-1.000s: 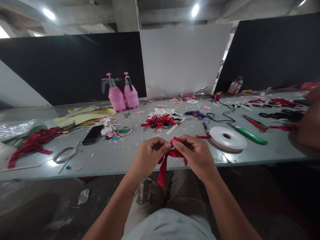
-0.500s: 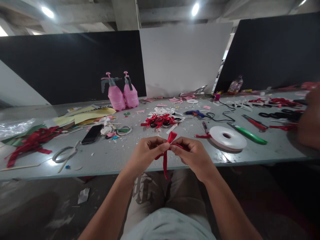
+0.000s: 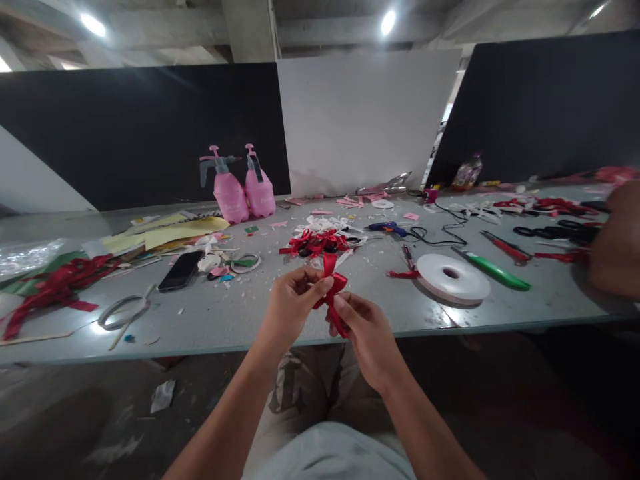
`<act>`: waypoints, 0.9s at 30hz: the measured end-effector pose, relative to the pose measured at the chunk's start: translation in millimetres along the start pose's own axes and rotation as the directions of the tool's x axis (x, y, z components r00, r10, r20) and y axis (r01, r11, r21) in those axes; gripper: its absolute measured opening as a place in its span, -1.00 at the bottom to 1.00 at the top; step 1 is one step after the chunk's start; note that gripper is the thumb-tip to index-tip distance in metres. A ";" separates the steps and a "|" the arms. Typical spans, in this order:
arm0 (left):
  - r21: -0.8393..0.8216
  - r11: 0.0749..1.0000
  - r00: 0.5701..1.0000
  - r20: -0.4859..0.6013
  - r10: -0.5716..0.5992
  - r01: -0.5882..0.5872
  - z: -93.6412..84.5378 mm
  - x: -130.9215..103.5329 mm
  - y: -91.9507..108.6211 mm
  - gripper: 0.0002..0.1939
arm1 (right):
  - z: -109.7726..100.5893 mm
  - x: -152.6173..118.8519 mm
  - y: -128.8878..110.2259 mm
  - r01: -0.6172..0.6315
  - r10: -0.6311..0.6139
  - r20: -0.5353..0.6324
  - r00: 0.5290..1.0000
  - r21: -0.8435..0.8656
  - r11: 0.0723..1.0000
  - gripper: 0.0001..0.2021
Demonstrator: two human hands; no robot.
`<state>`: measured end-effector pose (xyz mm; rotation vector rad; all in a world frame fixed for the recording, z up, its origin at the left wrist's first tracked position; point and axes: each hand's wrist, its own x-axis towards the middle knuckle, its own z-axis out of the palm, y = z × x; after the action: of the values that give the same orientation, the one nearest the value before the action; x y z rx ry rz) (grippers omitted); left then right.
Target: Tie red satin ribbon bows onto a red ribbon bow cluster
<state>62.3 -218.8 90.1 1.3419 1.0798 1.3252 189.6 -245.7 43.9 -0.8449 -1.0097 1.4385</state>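
Observation:
A shiny red ribbon (image 3: 338, 285), looped like a bow, is held between my two hands just above the table's front edge. My left hand (image 3: 296, 299) pinches it from the left with thumb and fingers closed. Lower down on the right side, my right hand (image 3: 361, 327) grips the ribbon near its lower end. One end of the ribbon points upward, another slants down past the right fingers. Some folds are hidden behind the fingers. Just beyond my hands sits a pile of red bows (image 3: 320, 244) with dark round parts, next to white ribbon pieces (image 3: 327, 223).
On the right lie a white ribbon roll (image 3: 454, 279), a green-handled cutter (image 3: 493, 269), scissors (image 3: 507, 247) and a blue glue gun (image 3: 389, 229). Leftward are a phone (image 3: 181, 271), red ribbon strips (image 3: 65, 283) and pink spray bottles (image 3: 231, 193). Another person's arm (image 3: 617, 247) rests at far right.
My right hand has moved down and slightly left along the ribbon. The ribbon has turned, with one end now upright and its loop facing right. The view has shifted slightly.

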 end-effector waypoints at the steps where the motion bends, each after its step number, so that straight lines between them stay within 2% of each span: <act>1: -0.009 1.000 1.000 0.001 -0.012 0.012 0.2 1.2 -2.0 -0.68 | 1.8 2.5 0.0 0.015 -0.016 -0.030 0.999 -0.029 0.999 -0.68; 4: -0.057 0.996 0.998 -0.003 -0.066 0.065 0.1 8.7 -11.7 -0.67 | 0.3 10.1 1.7 0.105 -0.132 -0.091 0.987 -0.251 0.962 -0.76; 8: -0.120 0.981 0.988 0.038 -0.151 0.155 0.7 25.1 -30.5 -0.67 | -10.5 19.3 6.9 0.185 -0.269 -0.069 0.961 -0.563 0.806 -0.86; 10: -0.149 0.967 0.977 0.092 -0.193 0.205 0.2 33.2 -39.4 -0.67 | -17.0 26.1 8.5 0.182 -0.284 -0.075 0.956 -0.605 0.775 -0.87; 15: -0.115 0.946 0.938 0.211 -0.275 0.304 -4.2 47.2 -51.6 -0.64 | -30.9 46.2 10.3 0.130 -0.243 -0.115 0.963 -0.592 0.795 -0.83; 18: -0.070 0.953 0.936 0.220 -0.273 0.295 -5.1 53.4 -54.9 -0.66 | -33.3 50.5 9.3 0.138 -0.235 -0.075 0.969 -0.624 0.769 -0.81; 21: -0.019 0.964 0.943 0.211 -0.256 0.266 -5.4 62.8 -56.5 -0.70 | -42.7 56.6 -2.4 0.159 -0.233 -0.012 0.972 -0.694 0.702 -0.75; 23: -0.003 0.970 0.953 0.188 -0.239 0.244 -7.0 73.0 -55.1 -0.71 | -62.8 73.5 -20.1 0.153 -0.242 0.003 0.970 -0.783 0.602 -0.68; 25: -0.002 0.976 0.965 0.150 -0.217 0.220 -9.8 87.3 -51.0 -0.72 | -95.5 106.6 -43.7 0.091 -0.292 -0.043 0.955 -0.899 0.428 -0.62; 27: -0.016 0.980 0.973 0.118 -0.197 0.201 -12.8 105.5 -45.7 -0.70 | -135.5 153.3 -66.6 -0.096 -0.368 -0.166 0.915 -0.975 0.202 -0.56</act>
<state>53.8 -106.5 64.0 1.2397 1.0826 1.0981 322.0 -77.0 61.3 -1.8156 -1.6519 0.1945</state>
